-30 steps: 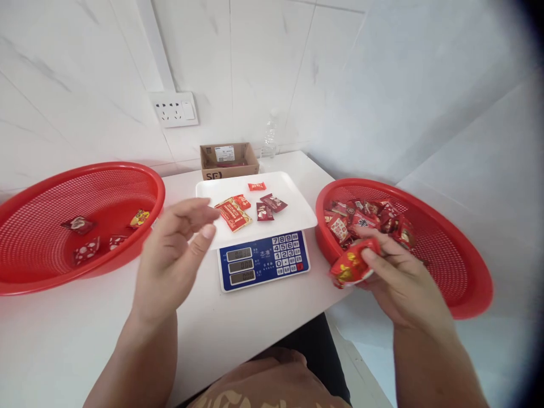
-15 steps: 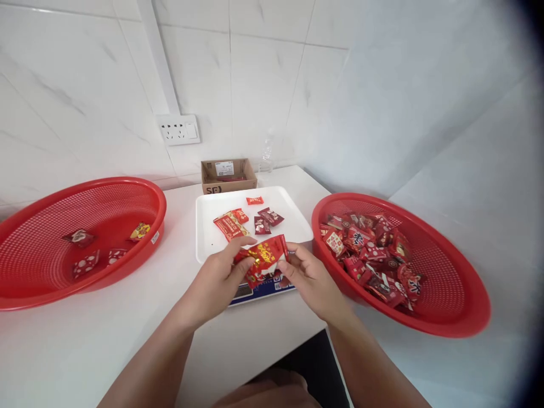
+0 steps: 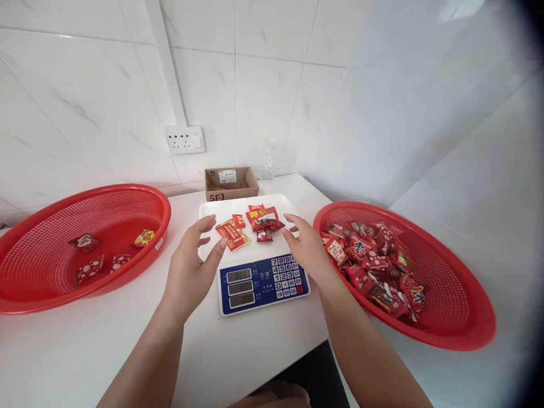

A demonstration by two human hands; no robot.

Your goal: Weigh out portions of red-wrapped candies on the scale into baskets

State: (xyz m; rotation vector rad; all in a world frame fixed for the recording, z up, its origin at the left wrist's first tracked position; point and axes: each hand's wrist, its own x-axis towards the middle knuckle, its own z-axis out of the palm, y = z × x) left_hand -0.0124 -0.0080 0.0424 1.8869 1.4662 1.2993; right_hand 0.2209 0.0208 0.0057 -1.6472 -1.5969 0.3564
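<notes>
Red plastic basket, right of the right hand: heaped packets were contained. Matching basket, left of the left hand: four packets were held. White scale tray, ahead between the hands: a red-and-gold packet was laid nearer the left, a glossy red packet beside the right. Both hands were half-open, empty.

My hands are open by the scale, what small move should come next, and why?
Probably move your right hand to the right-hand basket and take a packet. That hand and your left hand look empty, a large red packet lies over smaller ones on the white tray, and the basket beside your right hand holds a heap of packets.
</notes>
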